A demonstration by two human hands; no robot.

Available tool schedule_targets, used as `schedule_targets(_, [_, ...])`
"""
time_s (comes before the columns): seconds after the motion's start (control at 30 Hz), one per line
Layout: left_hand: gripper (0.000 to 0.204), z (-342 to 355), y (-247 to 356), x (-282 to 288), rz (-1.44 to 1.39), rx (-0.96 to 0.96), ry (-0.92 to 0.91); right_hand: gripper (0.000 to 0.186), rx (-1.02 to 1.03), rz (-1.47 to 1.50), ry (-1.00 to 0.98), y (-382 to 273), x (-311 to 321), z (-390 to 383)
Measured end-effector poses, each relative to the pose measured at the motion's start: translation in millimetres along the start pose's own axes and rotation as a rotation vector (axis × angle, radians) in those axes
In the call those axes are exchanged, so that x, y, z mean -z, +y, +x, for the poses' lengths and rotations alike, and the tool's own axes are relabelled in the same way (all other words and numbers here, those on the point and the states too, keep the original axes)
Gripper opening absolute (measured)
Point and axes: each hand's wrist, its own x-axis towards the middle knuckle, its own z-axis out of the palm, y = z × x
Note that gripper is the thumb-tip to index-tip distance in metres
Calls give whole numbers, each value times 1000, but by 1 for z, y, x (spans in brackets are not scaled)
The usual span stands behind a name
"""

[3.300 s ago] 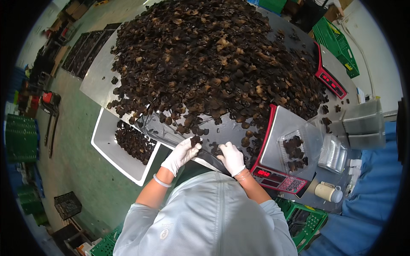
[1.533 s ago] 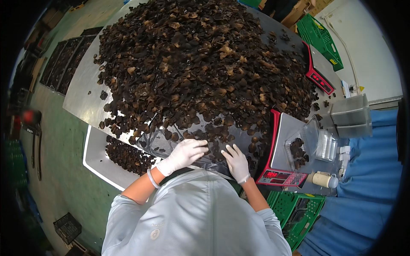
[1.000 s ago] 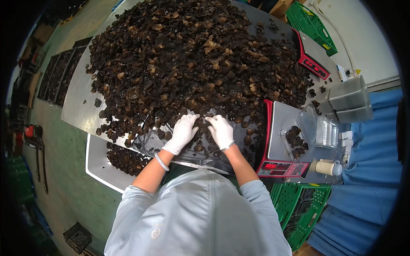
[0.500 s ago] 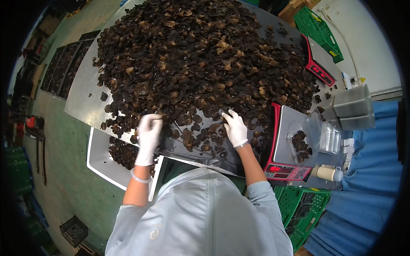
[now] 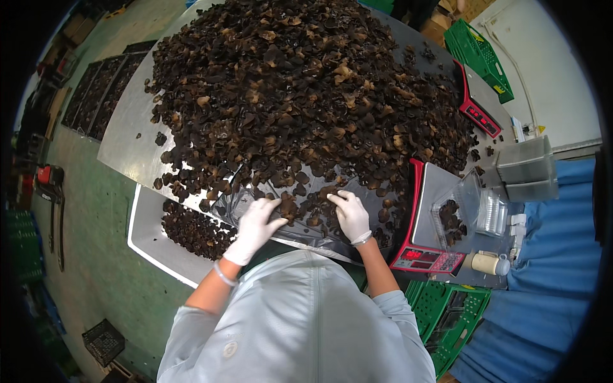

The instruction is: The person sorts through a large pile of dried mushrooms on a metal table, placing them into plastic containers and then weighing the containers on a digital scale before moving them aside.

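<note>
A large heap of dark brown crinkled pieces, apparently fungus (image 5: 287, 96), covers the metal table (image 5: 124, 134). At its near edge, loose pieces lie on black plastic sheeting (image 5: 300, 239). My gloved left hand (image 5: 255, 226) has its thumb and fingers apart, fingertips among these pieces. My gloved right hand (image 5: 351, 217) is also open, fingertips touching pieces right of it. A red-rimmed scale (image 5: 429, 210) stands to the right, carrying an open clear punnet (image 5: 440, 220) with dark pieces inside. A white tub (image 5: 153, 242) of similar pieces sits below the table's left edge.
A second scale (image 5: 476, 102), a green crate (image 5: 479, 60), stacked clear containers (image 5: 523, 166), spare trays (image 5: 491, 217) and a cream cup (image 5: 485, 263) are at the right. Green crates (image 5: 447, 319) and a blue curtain (image 5: 549, 268) are lower right; a pallet jack (image 5: 48, 182) is left.
Compared with half a second ago, my left hand has moved rightward and its fingers have spread. My right hand has come slightly down, toward me. Earlier, both hands were closer together on the pieces.
</note>
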Motion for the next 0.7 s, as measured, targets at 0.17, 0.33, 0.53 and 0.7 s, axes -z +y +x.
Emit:
schedule_targets(0.17, [70, 10, 13, -27, 75, -158, -114, 35, -111, 305, -47, 2, 27, -16])
schedule_targets(0.33, [65, 25, 21, -41, 156, -301, -120, 78, -259, 68, -167, -16, 21, -34])
schedule_targets(0.53, [47, 17, -4, -44, 179, -382, -151, 89, -104, -267, -200, -40, -13, -12])
schedule_targets(0.7, [42, 7, -3, -37, 163, -465, -71, 44, 81, -109, -42, -18, -24, -36])
